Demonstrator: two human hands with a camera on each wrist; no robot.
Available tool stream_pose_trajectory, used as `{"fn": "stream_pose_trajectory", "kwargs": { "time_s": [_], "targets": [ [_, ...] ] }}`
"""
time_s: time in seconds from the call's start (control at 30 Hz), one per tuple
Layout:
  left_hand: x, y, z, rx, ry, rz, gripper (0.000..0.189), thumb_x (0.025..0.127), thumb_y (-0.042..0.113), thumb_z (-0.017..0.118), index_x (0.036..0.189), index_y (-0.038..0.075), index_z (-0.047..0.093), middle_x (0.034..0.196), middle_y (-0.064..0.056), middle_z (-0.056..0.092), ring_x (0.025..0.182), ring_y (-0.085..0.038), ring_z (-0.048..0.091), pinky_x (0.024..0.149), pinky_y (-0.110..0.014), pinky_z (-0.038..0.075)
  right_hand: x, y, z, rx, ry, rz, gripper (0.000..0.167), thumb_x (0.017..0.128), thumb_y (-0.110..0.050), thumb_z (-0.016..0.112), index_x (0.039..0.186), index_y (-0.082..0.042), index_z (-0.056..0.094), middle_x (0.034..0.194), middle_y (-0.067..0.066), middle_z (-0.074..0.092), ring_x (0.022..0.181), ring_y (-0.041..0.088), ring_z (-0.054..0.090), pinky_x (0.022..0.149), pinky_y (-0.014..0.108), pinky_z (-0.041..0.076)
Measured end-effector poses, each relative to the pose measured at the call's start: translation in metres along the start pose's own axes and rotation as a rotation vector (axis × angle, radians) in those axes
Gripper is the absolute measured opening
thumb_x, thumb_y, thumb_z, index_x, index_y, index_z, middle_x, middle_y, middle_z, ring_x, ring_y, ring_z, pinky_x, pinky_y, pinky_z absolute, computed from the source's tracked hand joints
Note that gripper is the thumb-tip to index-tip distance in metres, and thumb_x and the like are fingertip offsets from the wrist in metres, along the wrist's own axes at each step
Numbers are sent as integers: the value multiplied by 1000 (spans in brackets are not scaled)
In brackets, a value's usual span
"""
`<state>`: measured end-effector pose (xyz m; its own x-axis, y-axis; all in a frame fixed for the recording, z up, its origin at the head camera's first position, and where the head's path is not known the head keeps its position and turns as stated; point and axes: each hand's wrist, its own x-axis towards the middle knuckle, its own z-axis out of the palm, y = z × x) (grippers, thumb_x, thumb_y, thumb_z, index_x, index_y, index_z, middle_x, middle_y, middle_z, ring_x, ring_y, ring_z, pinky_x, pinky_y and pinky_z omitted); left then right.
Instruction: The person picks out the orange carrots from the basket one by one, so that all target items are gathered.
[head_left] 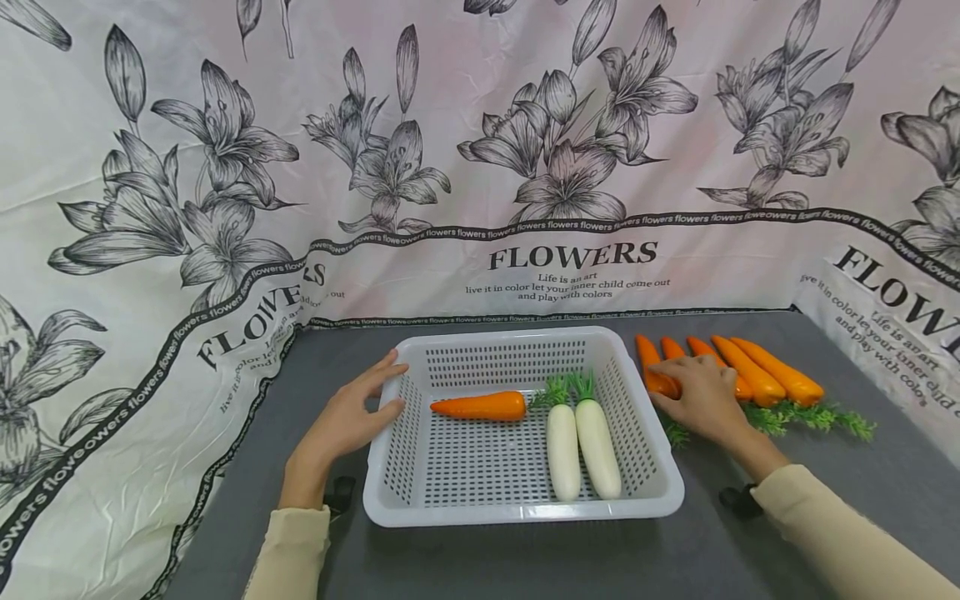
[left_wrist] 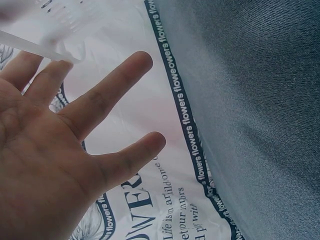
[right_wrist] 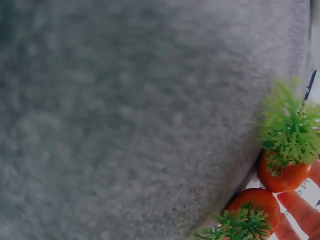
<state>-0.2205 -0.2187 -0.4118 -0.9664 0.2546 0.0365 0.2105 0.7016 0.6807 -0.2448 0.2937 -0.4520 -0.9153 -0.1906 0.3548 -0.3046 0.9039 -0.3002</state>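
My left hand [head_left: 348, 417] is at the left rim of a white perforated plastic basket [head_left: 517, 515]. Its fingers are spread, and in the left wrist view fingertips touch the basket's edge. Inside the basket lie an orange carrot [head_left: 483, 407] with a green top and two white radishes [head_left: 564, 454] with leafy tops. To the basket's right, my right hand [head_left: 701, 396] pinches the leftmost carrot [head_left: 650, 358] of a row between thumb and fingers. In the right wrist view, fingers [right_wrist: 301, 212] show beside two carrot ends [right_wrist: 255, 205]; the rest of that hand is out of frame.
More carrots [head_left: 780, 371] lie side by side on the dark grey tabletop [head_left: 517, 562], their green tops [head_left: 817, 419] toward me. Flower-printed cloth [head_left: 420, 283] stands behind the table and along its sides. Dark wrist straps [head_left: 741, 500] show near both cuffs.
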Motion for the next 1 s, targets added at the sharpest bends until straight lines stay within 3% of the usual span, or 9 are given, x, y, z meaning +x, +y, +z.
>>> {"fn": "stream_pose_trajectory", "kwargs": {
  "time_s": [0.3, 1.0],
  "targets": [
    [0, 2, 0, -25, -13, -14, 58, 98, 28, 62, 154, 30, 46, 169, 19, 20, 123, -28, 58, 76, -29, 56, -1, 6, -2, -27, 7, 29, 46, 81, -20, 83, 121, -1, 72, 125, 32, 65, 108, 52, 45, 77, 63, 27],
    [0, 0, 0, -10, -6, 0, 58, 99, 26, 62, 154, 28, 46, 170, 13, 21, 124, -29, 57, 78, -29, 54, 5, -3, -15, 30, 10, 39, 50, 85, -26, 81, 127, -1, 68, 131, 33, 61, 110, 50, 44, 78, 62, 27]
  ]
}}
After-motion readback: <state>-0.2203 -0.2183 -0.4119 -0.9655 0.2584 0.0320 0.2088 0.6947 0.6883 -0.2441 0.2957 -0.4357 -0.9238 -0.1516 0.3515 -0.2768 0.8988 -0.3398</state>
